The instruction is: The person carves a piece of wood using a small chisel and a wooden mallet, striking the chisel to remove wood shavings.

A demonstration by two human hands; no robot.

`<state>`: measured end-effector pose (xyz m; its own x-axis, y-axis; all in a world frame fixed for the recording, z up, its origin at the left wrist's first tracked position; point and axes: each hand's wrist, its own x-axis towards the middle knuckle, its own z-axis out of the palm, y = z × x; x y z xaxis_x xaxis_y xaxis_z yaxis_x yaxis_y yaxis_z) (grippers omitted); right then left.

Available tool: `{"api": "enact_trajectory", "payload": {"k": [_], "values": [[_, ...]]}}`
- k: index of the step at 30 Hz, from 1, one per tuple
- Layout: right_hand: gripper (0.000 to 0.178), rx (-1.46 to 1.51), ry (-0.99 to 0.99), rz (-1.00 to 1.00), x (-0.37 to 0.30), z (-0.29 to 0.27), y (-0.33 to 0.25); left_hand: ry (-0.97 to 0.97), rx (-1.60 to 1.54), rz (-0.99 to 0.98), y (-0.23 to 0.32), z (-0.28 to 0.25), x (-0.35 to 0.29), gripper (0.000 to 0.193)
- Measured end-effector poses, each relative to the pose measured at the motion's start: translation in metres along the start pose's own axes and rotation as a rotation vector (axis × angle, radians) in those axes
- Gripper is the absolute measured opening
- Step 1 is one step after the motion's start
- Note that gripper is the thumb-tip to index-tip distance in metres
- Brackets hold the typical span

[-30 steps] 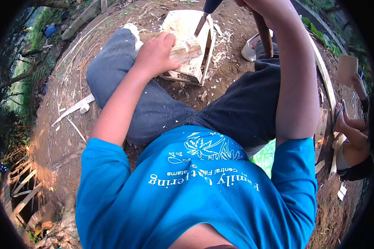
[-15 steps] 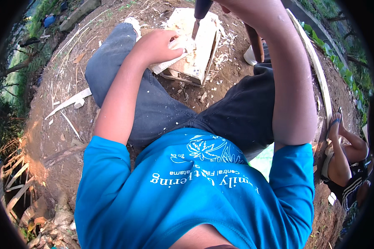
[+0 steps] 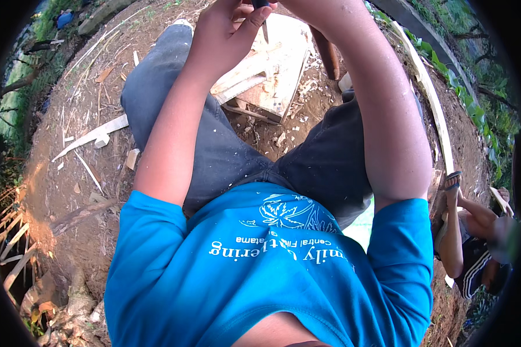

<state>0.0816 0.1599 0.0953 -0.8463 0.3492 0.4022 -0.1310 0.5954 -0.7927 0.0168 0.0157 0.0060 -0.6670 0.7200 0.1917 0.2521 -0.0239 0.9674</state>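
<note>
The bladed tool (image 3: 265,32) is point down above the pale wooden block (image 3: 289,63). My left hand (image 3: 223,37) pinches its dark handle; my right hand (image 3: 291,3) is cropped, grip undeterminable. I judge the step as adjusting hold; the next move calls for fingers clear of the edge. A loose wood piece (image 3: 242,87) obstructs the block's near-left corner. A brown shaft (image 3: 326,55) is near its right side; chips (image 3: 281,139) litter the soil.

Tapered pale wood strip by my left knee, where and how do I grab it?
With your left hand, from above, probably grip the strip across its broader part near the left knee: it lies flat and narrows away from the knee. Mind the small wood chunk at its near edge.
</note>
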Motion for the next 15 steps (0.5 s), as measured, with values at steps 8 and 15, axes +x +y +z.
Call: {"api": "enact_trajectory", "payload": {"k": [8,15], "values": [[0.053,-0.108,-0.006,0.061,0.01,0.004,-0.005,-0.018,0.11,-0.004,0.014,-0.005,0.001,0.024],[0.049,-0.008,-0.058,0.145,0.01,0.012,-0.007,0.049,0.104,-0.024,0.001,-0.005,0.001,0.028]]}}
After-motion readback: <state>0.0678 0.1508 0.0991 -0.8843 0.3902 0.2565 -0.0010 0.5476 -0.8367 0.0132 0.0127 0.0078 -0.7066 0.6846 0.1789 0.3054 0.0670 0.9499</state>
